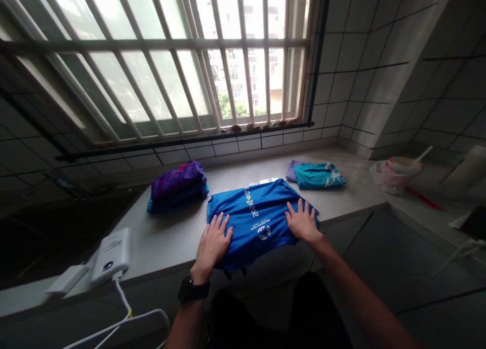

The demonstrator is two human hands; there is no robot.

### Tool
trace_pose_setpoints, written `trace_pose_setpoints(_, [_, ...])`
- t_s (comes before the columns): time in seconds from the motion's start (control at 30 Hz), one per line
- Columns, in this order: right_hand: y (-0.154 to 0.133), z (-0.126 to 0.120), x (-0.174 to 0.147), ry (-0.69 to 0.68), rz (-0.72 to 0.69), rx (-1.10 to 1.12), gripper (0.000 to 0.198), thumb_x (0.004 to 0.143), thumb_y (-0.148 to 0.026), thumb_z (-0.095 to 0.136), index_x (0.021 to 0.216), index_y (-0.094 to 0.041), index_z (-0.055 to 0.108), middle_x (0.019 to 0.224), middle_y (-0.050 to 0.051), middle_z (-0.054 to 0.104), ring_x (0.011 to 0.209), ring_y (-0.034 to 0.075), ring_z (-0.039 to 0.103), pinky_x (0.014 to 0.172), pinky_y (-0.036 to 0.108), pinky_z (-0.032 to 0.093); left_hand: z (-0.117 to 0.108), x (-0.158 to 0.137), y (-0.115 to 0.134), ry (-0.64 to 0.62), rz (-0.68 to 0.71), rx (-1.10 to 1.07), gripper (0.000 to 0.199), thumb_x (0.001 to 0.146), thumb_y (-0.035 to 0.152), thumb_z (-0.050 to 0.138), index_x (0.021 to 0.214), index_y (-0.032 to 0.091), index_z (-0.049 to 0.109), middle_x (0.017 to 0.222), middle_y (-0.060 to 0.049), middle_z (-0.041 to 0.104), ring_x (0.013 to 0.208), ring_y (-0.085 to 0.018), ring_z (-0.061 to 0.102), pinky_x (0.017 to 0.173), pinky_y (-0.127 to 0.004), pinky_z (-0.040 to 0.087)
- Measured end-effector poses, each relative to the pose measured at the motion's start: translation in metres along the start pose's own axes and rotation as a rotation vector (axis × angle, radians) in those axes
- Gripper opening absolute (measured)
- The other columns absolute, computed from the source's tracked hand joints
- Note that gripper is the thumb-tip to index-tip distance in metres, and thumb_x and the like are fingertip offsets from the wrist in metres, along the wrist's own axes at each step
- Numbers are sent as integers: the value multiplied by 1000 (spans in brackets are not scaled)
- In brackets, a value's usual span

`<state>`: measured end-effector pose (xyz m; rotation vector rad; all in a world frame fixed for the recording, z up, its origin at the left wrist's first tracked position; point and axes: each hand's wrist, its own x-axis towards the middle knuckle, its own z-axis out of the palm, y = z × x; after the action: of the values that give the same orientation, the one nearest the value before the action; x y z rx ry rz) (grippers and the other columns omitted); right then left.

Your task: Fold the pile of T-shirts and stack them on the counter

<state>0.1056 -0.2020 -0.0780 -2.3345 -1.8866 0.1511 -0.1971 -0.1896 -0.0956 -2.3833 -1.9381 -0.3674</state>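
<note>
A blue printed shirt [243, 212] lies spread on the counter, with white and yellow lettering and a round white logo. Its near edge hangs over the counter's front. My left hand [214, 240] rests flat on the shirt's left side, fingers stretched out; a dark watch is on that wrist. On the right side of the shirt, my right hand [302, 221] presses down with its fingers spread. Back left is a folded pile of purple and blue clothes [178, 184]. A folded teal garment [317, 176] with a lilac one [292, 170] lies at the back right.
A white power bank [112, 255] with a white cable [123, 298] plugged in sits near the front left edge, beside a small white box [68, 279]. A dark sink [76, 227] is left. At right stands a plastic-bagged cup [398, 171]. A barred window [182, 44] is behind.
</note>
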Motion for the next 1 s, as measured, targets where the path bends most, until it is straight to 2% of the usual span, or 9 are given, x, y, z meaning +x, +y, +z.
trace_pose_setpoints(0.23, [-17, -18, 40, -79, -3, 64, 56, 107, -43, 32, 160, -25, 35, 169, 19, 20, 155, 40, 16, 119, 65, 12, -8, 51, 1, -121, -57, -29, 56, 101, 34, 38, 154, 17, 45, 164, -15, 36, 153, -32, 31, 122, -54, 30])
trace_pose_setpoints(0.43, [0, -11, 13, -38, -45, 10, 57, 106, -44, 35, 159, -23, 36, 168, 21, 23, 154, 40, 21, 119, 62, 18, -4, 46, -2, -50, -5, -24, 55, 101, 35, 36, 152, 18, 48, 163, -13, 40, 153, -31, 32, 123, -51, 30])
trace_pose_setpoints(0.5, [10, -11, 0, -5, -98, 8, 54, 105, -42, 41, 154, -23, 44, 163, 20, 34, 151, 38, 29, 118, 57, 25, -3, 44, -2, -31, 3, -39, 54, 100, 35, 37, 149, 18, 52, 161, -13, 43, 152, -30, 34, 123, -50, 30])
trace_pose_setpoints(0.6, [25, -22, -6, 53, -159, 86, 43, 102, -37, 46, 138, -19, 59, 144, 19, 56, 133, 31, 53, 110, 41, 40, -3, 45, -2, 13, 7, -53, 51, 99, 37, 40, 143, 18, 57, 158, -13, 47, 150, -30, 37, 123, -49, 30])
trace_pose_setpoints(0.7, [35, -36, 2, 146, 19, 103, 43, 102, -38, 47, 134, -13, 60, 134, 21, 60, 121, 29, 61, 102, 33, 46, -3, 46, -1, 41, -5, -40, 55, 97, 42, 44, 146, 19, 54, 162, -12, 42, 153, -32, 32, 124, -53, 26])
trace_pose_setpoints(0.77, [39, -41, 13, 104, 134, 64, 51, 99, -46, 54, 135, -11, 58, 135, 23, 60, 121, 31, 61, 98, 34, 47, -3, 46, 0, 14, -36, -25, 59, 98, 45, 44, 151, 19, 50, 164, -13, 37, 154, -34, 29, 123, -55, 27])
trace_pose_setpoints(0.8, [39, -43, 19, 42, 140, 55, 54, 96, -50, 57, 133, -10, 60, 133, 23, 62, 120, 32, 62, 95, 34, 48, -3, 46, 1, -8, -55, -15, 60, 98, 46, 43, 152, 19, 48, 165, -13, 36, 154, -34, 29, 123, -55, 28])
trace_pose_setpoints(0.9, [36, -46, 39, -127, 27, 80, 39, 94, -45, 64, 117, -13, 69, 121, 17, 71, 114, 29, 67, 89, 29, 49, -5, 45, 2, -55, -84, 28, 60, 100, 46, 40, 154, 19, 46, 166, -13, 33, 153, -33, 31, 122, -52, 30])
trace_pose_setpoints(1.0, [27, -53, 57, -105, -63, 124, 20, 91, -32, 72, 101, -14, 74, 108, 13, 75, 106, 28, 69, 86, 28, 51, -12, 43, 5, -85, -91, 78, 62, 101, 47, 39, 155, 19, 45, 166, -13, 33, 152, -32, 33, 121, -46, 32])
